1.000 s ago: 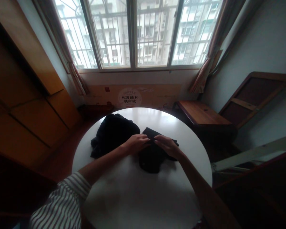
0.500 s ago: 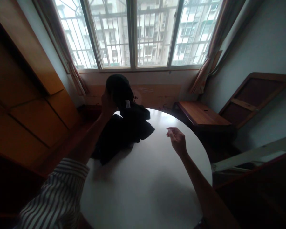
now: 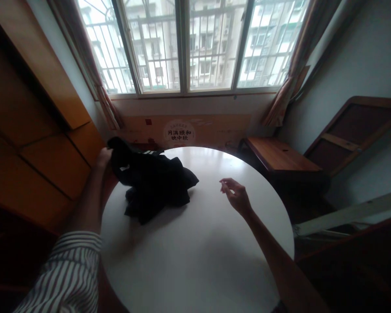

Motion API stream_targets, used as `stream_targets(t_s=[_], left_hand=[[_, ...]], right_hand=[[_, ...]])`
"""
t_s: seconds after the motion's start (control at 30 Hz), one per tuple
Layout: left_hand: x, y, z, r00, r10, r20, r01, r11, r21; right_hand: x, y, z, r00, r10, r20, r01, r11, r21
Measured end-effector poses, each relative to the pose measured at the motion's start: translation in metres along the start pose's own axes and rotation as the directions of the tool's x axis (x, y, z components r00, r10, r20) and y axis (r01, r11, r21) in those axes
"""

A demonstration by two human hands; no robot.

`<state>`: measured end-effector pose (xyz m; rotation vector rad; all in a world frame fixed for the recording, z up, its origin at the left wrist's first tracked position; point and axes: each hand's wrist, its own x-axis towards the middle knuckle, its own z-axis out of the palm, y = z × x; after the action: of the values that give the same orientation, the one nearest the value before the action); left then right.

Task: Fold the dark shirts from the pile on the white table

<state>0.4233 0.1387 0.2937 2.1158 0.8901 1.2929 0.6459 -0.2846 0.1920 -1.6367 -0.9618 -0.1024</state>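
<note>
A crumpled black garment (image 3: 159, 182) lies on the left part of the white round table (image 3: 195, 261), with a small pale label showing near its raised upper end. My left hand (image 3: 104, 157) grips that end at the table's far left edge and holds it up off the surface; the fingertips are hidden behind the dark cloth. Over the right half of the tabletop is my right hand (image 3: 237, 198), apart from the garment. Its fingers are loosely curved with a gap to the thumb, and nothing shows between them.
A low wooden bench (image 3: 280, 154) stands beyond the table on the right, near a framed panel (image 3: 352, 130) leaning on the wall. Wooden cabinets (image 3: 52, 161) line the left side. At the back, a printed box (image 3: 208, 128) sits below the barred window (image 3: 208, 48).
My left hand has swung left and down, carrying the raised end of the garment with it and uncovering the print on the box. My right hand has shifted slightly left and its fingers have loosened.
</note>
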Motion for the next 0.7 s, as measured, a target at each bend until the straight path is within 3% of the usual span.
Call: stream_targets(t_s=[0.1,0.17,0.2,0.27,0.37,0.43,0.53,0.7], left_hand=[[-0.015,-0.008,-0.007,0.995,-0.089,-0.038,0.091,0.994,0.051],[-0.040,-0.008,-0.005,1.000,0.009,0.009,-0.010,0.998,0.068],[-0.055,-0.009,-0.003,0.993,0.083,0.087,-0.090,0.992,0.084],[-0.090,-0.012,0.003,0.933,0.176,0.314,-0.226,0.966,0.129],[-0.133,-0.024,0.013,0.823,0.164,0.544,-0.297,0.940,0.167],[-0.147,-0.033,0.019,0.800,0.185,0.571,-0.317,0.938,0.140],[-0.150,-0.045,0.029,0.814,0.218,0.538,-0.324,0.940,0.108],[-0.134,-0.059,0.049,0.868,0.171,0.466,-0.260,0.957,0.132]], right_hand=[[-0.002,0.000,0.004,0.997,0.004,0.077,0.000,0.999,-0.043],[-0.005,0.000,0.009,0.990,0.006,0.142,0.001,0.999,-0.051],[-0.008,-0.001,0.013,0.983,0.003,0.184,0.006,0.999,-0.050],[-0.013,-0.002,0.023,0.955,-0.021,0.296,0.041,0.997,-0.063],[-0.017,-0.005,0.045,0.876,-0.022,0.482,0.103,0.985,-0.141],[-0.014,-0.005,0.066,0.824,0.000,0.566,0.123,0.976,-0.179],[-0.002,0.000,0.106,0.774,-0.001,0.633,0.154,0.970,-0.187],[0.031,0.009,0.174,0.819,-0.019,0.573,0.180,0.958,-0.225]])
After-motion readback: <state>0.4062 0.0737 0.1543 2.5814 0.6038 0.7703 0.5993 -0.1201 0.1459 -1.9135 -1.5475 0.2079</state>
